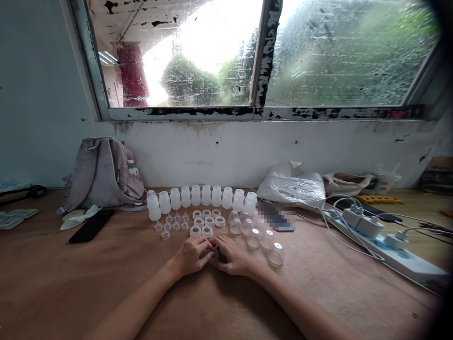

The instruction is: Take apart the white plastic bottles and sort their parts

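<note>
My left hand (193, 255) and my right hand (230, 256) meet low over the table, fingers curled around one small translucent baby bottle part (212, 256). Fingers cover most of it, so its exact kind is unclear. Just beyond them lie several white bottle collar rings (207, 231). Clear bottle nipples (176, 225) are grouped to the left of the rings. On the right, several clear dome caps (253, 239) stand in slanting rows. Behind all these, frosted baby bottles (206, 195) form a curved row; the leftmost bottle (153, 205) has a clear top on it.
A grey backpack (102, 172) leans by the wall, with a black phone (92, 226) in front. At the right are a silver bag (293, 184), a partly blurred phone (278, 217), and a white power strip (399, 259) with plugs and loose cables.
</note>
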{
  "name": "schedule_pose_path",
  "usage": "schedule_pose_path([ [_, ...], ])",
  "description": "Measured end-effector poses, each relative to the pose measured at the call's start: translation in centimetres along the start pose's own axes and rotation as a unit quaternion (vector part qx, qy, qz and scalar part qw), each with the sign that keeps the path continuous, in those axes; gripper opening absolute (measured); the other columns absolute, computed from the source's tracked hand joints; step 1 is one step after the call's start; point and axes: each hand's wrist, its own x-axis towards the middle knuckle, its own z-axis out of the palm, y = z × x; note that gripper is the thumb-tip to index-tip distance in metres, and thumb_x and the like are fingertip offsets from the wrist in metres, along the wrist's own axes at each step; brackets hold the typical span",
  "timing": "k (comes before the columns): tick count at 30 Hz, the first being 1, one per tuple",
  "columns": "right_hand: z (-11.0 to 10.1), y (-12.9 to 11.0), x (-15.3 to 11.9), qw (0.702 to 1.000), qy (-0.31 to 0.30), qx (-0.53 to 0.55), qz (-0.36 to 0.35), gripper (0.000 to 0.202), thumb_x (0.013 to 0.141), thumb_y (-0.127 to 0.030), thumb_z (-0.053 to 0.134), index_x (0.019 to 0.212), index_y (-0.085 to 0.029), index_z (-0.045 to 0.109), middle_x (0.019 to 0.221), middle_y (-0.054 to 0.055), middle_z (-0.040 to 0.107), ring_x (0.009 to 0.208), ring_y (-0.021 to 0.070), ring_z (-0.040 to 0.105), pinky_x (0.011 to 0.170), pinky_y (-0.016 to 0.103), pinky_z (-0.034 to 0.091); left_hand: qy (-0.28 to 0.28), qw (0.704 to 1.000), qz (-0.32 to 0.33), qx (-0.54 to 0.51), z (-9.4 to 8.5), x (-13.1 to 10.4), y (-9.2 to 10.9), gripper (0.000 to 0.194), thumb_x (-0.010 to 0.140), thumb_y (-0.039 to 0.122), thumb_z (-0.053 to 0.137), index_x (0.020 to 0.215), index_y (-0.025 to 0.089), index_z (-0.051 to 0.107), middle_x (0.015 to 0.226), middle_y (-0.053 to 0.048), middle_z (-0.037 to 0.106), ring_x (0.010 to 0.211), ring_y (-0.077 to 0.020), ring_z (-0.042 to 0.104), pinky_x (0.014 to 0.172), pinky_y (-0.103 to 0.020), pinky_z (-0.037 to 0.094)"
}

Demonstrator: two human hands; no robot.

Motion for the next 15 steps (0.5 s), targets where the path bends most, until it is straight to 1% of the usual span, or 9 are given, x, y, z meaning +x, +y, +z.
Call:
schedule_pose_path([
  [5,0.3,0.4,0.0,1.0,0.005,-0.011,0.005,0.028,0.068,-0.025,0.056,0.094,-0.018,0.048,0.094,0.007,0.05,0.088,0.0206,0.047,0.08,0.034,0.038,0.015,1.0,-0.002,-0.022,-0.2,0.0,0.2,0.012,0.081,0.023,0.044,0.083,0.019,0.055,0.081,-0.004,0.059,0.077,-0.0155,0.053,0.074,-0.028,0.041],
  [8,0.1,0.1,-0.1,1.0,0.009,0.002,0.013,0.031,0.067,-0.024,0.057,0.096,-0.018,0.048,0.095,0.006,0.051,0.088,0.0206,0.047,0.079,0.033,0.039,0.027,0.997,-0.018,-0.063,-0.3,0.1,0.3,0.014,0.082,0.023,0.041,0.083,0.018,0.054,0.082,-0.004,0.06,0.078,-0.0154,0.053,0.075,-0.029,0.04],
  [10,-0.2,-0.2,-0.2,0.999,0.02,0.025,0.012,0.037,0.068,-0.023,0.057,0.102,-0.018,0.045,0.098,0.007,0.051,0.09,0.0202,0.048,0.079,0.032,0.039,0.045,0.992,-0.053,-0.109,-0.4,0.2,0.3,0.015,0.082,0.024,0.041,0.082,0.018,0.054,0.08,-0.004,0.059,0.077,-0.015,0.052,0.074,-0.028,0.04],
  [12,-0.6,-0.7,-0.2,0.998,0.039,0.05,0.004,0.041,0.071,-0.022,0.055,0.11,-0.019,0.041,0.1,0.007,0.051,0.089,0.0187,0.049,0.078,0.03,0.04,0.067,0.976,-0.111,-0.176,-0.4,0.3,0.2,0.016,0.083,0.027,0.04,0.082,0.017,0.053,0.076,-0.003,0.058,0.072,-0.0138,0.052,0.07,-0.026,0.041],
  [13,-0.6,-0.8,-0.2,0.997,0.051,0.059,0.0,0.041,0.073,-0.021,0.053,0.112,-0.019,0.04,0.1,0.007,0.051,0.087,0.0177,0.05,0.076,0.029,0.041,0.08,0.963,-0.143,-0.214,-0.4,0.4,0.2,0.018,0.083,0.029,0.04,0.082,0.017,0.053,0.075,-0.002,0.057,0.07,-0.0132,0.052,0.068,-0.025,0.041],
  [15,-0.5,-1.0,-0.2,0.994,0.082,0.065,-0.002,0.035,0.076,-0.02,0.048,0.11,-0.02,0.041,0.097,0.006,0.053,0.082,0.0159,0.051,0.072,0.027,0.042,0.093,0.93,-0.195,-0.296,-0.2,0.5,0.1,0.02,0.082,0.034,0.041,0.08,0.016,0.052,0.073,-0.001,0.056,0.066,-0.012,0.052,0.064,-0.023,0.042],
])
